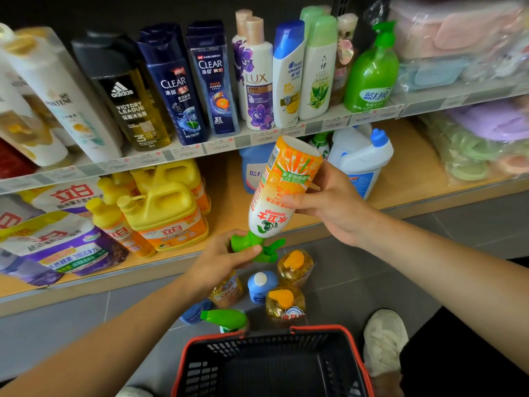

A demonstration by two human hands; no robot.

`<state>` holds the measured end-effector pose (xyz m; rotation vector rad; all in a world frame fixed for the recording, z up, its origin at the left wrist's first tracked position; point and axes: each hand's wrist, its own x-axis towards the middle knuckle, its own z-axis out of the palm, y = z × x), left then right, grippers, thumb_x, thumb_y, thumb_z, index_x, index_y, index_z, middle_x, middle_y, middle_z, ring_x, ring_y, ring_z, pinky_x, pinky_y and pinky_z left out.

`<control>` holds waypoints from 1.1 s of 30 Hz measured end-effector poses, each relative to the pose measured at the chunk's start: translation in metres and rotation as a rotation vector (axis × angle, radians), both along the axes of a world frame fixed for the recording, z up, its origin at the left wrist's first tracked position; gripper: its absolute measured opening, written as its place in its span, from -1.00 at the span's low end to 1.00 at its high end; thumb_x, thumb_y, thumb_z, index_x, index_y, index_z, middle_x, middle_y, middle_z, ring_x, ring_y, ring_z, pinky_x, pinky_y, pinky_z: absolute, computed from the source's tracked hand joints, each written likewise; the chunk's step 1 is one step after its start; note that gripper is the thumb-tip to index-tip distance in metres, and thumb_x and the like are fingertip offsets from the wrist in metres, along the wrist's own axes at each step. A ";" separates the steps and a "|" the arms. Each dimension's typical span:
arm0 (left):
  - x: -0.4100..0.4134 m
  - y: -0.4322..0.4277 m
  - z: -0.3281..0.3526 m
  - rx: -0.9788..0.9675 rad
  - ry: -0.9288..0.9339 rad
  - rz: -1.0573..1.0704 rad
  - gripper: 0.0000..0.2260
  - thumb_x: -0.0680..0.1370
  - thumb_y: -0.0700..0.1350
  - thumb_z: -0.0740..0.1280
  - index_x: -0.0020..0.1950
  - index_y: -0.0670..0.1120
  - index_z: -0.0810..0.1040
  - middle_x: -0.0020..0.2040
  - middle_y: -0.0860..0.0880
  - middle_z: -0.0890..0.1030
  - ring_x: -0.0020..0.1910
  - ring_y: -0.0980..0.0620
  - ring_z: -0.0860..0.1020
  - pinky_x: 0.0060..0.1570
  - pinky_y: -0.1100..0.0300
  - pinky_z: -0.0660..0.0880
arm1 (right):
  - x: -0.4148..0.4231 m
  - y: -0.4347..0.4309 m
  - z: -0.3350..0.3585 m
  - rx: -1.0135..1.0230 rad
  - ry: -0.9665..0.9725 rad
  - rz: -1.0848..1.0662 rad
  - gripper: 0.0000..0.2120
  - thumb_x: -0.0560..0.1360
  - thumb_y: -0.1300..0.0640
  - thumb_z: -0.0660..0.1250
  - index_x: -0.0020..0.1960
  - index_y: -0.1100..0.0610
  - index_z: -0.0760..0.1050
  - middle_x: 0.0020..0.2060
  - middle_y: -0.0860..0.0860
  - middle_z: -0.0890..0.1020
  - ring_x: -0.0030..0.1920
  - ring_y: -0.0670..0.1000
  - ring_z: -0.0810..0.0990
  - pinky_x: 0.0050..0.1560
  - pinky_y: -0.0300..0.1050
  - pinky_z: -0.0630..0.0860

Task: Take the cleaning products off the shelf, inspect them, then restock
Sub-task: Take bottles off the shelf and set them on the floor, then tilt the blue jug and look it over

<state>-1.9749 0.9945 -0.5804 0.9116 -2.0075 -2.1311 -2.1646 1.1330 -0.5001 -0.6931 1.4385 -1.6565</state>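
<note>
While the right hand (335, 204) gripped the inverted spray bottle (282, 181), the left hand (226, 256) clutched its trigger (270, 249). Squeezing risked a leak.

Bottom edge is cutting off the basket (200, 371); left hand (220, 259) is covering part of the green spray head (243, 240); price tags (219, 144) are blurring beyond reading.

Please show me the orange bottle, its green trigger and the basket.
orange bottle (282, 193), head view, middle of its label.
green trigger (240, 242), head view, its base near the neck.
basket (315, 328), head view, red top rim.
</note>
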 end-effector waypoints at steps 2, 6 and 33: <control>0.001 -0.002 -0.003 -0.055 0.040 0.036 -0.66 0.43 -0.08 0.49 0.15 -0.16 0.60 0.00 -0.09 0.74 0.00 -0.01 0.71 -0.01 0.16 0.65 | -0.008 0.000 0.001 -0.004 -0.071 -0.057 -0.30 0.27 0.26 0.55 0.36 0.03 0.41 0.22 0.10 0.62 0.19 0.08 0.66 0.09 0.17 0.65; 0.002 -0.012 -0.003 -0.132 0.103 0.145 -0.70 0.41 -0.11 0.51 0.07 -0.22 0.61 -0.05 -0.24 0.71 -0.05 -0.19 0.71 -0.05 0.01 0.67 | -0.029 -0.002 -0.012 0.132 -0.250 -0.204 -0.44 0.43 0.28 0.51 0.33 -0.05 0.41 0.20 0.07 0.62 0.17 0.11 0.65 0.01 0.15 0.66; -0.039 -0.045 -0.066 -0.810 -0.287 -0.195 -0.59 0.41 0.05 0.58 0.22 0.03 0.66 0.09 0.02 0.70 0.04 0.01 0.62 0.02 0.06 0.57 | -0.125 -0.093 -0.111 0.570 0.570 -0.163 -0.27 0.39 0.25 0.57 0.47 0.17 0.32 0.38 0.09 0.51 0.37 0.10 0.49 0.36 0.04 0.45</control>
